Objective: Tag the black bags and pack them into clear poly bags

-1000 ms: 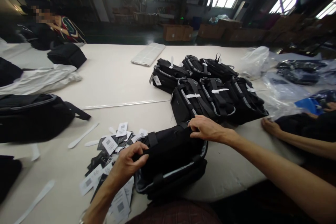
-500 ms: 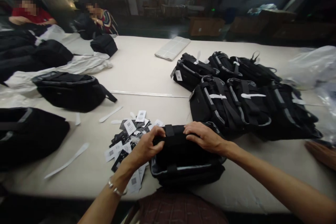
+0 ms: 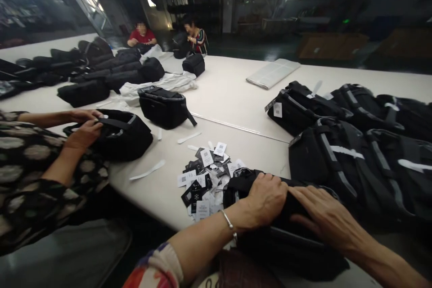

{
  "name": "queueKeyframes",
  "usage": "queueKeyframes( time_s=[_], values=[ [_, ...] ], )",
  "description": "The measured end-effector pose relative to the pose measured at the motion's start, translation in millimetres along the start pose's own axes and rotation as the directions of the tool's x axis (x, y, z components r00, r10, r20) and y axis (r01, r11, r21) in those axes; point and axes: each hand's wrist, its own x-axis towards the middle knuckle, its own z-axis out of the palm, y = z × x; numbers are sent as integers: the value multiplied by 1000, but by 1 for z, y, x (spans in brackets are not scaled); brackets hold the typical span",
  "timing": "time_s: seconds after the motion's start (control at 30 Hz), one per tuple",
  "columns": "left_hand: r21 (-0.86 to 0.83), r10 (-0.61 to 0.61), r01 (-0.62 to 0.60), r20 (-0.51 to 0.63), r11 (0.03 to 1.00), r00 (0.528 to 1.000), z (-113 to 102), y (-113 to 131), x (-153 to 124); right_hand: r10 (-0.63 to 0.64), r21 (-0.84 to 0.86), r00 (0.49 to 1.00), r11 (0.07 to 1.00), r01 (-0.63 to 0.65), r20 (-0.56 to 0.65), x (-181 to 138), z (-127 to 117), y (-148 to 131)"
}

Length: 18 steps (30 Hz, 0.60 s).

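A black bag lies at the near edge of the white table, right in front of me. My left hand, with a thin bracelet on the wrist, curls over the bag's top and grips it. My right hand rests on the bag just to the right, fingers pressed together on the fabric. A heap of black and white paper hang tags lies just left of the bag.
Several finished black bags are stacked at the right. A person in a flowered top at the left holds another black bag. More black bags and white plastic strips lie further out. Two people sit at the far end.
The view has swung left, bringing a neighbour at the left into sight. My hands have come closer together on top of the bag, the right one now lying flatter.
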Motion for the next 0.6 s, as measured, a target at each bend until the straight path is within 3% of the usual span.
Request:
queueKeyframes(
  time_s=[0.13,0.43,0.6],
  values=[
    [-230,-20,35,67,973,998,-11,-1,-2,24,-64,998,998,-28,-63,-5,5,-3],
    [-342,-51,116,195,933,980,-6,0,-6,-26,-56,998,998,24,-49,-3,-3,0],
    [-480,-48,205,319,853,947,-15,-3,-2,-41,-70,998,997,38,-51,-5,3,-3]
  ],
)
